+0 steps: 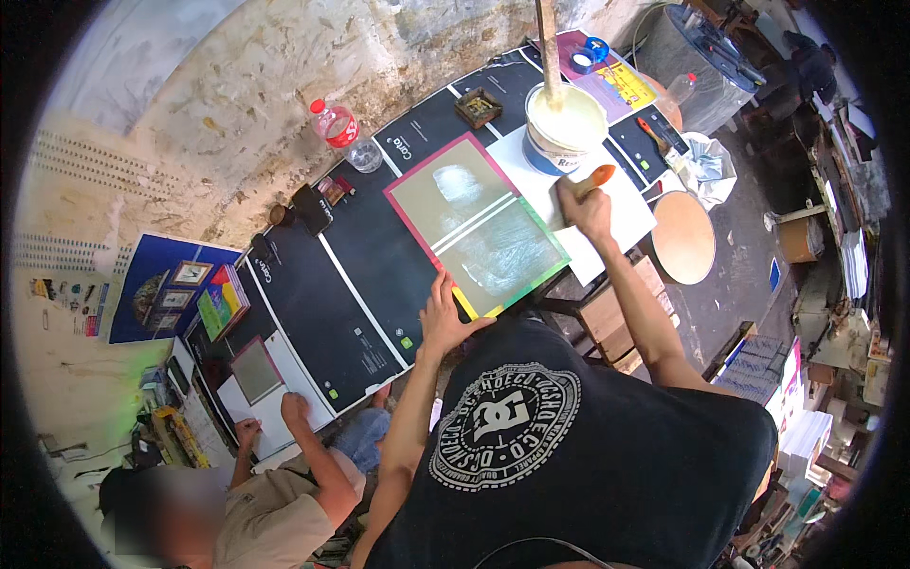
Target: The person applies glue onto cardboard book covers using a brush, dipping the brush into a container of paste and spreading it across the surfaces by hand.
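A grey-brown board (431, 204) edged in pink, green and yellow lies on the black-covered table. Two white strips cross its middle, and whitish wet smears show on both halves. My left hand (444, 315) rests at the board's near left corner with its fingers apart. To the right, my right hand (585, 213) is closed around a brush (601, 176) with an orange handle end, over a white sheet (621, 209). The brush's bristles are hidden. Just beyond it stands a bucket (559, 152) of cream-coloured paste with a wooden stick (548, 47) upright in it.
A plastic bottle (346, 133) with a red cap and a small box (478, 108) stand along the wall side. At the left, a co-worker's hands (295, 410) work near a smaller grey board (256, 370). A round-topped stool (683, 237) is at the right.
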A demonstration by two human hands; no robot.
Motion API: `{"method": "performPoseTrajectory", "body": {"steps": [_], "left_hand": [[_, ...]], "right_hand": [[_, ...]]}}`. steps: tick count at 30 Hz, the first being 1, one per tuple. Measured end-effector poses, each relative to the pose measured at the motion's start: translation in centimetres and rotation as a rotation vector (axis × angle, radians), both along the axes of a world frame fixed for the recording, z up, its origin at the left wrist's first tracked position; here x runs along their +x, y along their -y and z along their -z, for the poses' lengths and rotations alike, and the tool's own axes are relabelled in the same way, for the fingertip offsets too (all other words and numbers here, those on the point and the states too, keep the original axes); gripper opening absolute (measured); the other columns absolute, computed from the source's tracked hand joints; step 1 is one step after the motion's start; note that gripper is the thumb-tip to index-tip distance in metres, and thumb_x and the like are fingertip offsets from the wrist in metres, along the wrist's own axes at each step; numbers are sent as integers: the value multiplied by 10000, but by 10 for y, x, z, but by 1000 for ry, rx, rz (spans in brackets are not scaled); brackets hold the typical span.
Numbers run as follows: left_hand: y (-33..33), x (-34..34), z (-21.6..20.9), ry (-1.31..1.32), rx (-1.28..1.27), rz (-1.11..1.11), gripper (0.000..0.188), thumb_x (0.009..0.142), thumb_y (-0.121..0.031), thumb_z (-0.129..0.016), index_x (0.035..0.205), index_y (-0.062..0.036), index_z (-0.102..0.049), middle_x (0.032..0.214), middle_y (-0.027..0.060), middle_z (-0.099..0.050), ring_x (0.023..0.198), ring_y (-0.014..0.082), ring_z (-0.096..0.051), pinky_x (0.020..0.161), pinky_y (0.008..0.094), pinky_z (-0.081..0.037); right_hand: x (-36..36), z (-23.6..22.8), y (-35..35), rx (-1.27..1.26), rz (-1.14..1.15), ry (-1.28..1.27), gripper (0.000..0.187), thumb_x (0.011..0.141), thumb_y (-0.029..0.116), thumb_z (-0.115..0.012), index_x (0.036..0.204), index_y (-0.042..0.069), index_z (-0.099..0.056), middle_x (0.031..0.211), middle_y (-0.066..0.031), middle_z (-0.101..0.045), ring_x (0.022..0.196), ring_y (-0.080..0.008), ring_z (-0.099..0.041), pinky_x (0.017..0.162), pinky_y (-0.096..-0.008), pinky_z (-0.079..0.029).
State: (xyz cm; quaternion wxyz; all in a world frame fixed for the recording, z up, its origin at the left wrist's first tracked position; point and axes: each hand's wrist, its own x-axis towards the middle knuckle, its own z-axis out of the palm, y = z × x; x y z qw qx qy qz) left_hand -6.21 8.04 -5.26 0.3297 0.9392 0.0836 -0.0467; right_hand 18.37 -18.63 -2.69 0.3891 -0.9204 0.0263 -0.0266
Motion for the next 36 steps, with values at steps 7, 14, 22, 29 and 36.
{"method": "performPoseTrajectory", "body": {"steps": [7,14,22,29,36], "left_hand": [[-2,-2,0,32,41,24,1296,615,-705,-815,1505,58,-262,1588,150,-247,1351,385,-447,1013,570,-447],[-3,-2,-15,-124,91,27,1298,617,-724,-802,1518,39,-260,1602,133,-229,1292,416,-481,950,590,-465],[-1,1,-11,11,104,89,1322,595,-755,-784,1514,44,-267,1602,136,-229,1204,437,-523,887,617,-461],[-4,-5,-12,-31,111,78,1313,598,-758,-782,1508,43,-277,1606,122,-215,1231,420,-515,900,622,-459],[-2,3,-22,-80,89,87,1317,591,-721,-820,1518,9,-234,1600,172,-203,1345,445,-432,973,653,-431]], "right_hand": [[-73,-19,-66,207,-254,49,376,854,365,-726,881,-9,-701,698,-176,-689,655,-295,-697,660,-402,-543],[-82,-26,26,28,79,80,466,855,415,-739,859,-51,-725,700,-154,-711,661,-197,-704,634,-348,-544],[-150,-11,-93,11,-128,-181,562,846,504,-691,806,-57,-698,725,-264,-685,743,-382,-722,705,-438,-564],[-127,-34,37,-268,109,-52,616,861,533,-657,785,-76,-711,674,-255,-679,658,-378,-718,640,-453,-572],[-162,-54,-54,-167,-242,-218,575,879,534,-640,829,-34,-713,713,-257,-684,695,-379,-713,722,-461,-563]]}}
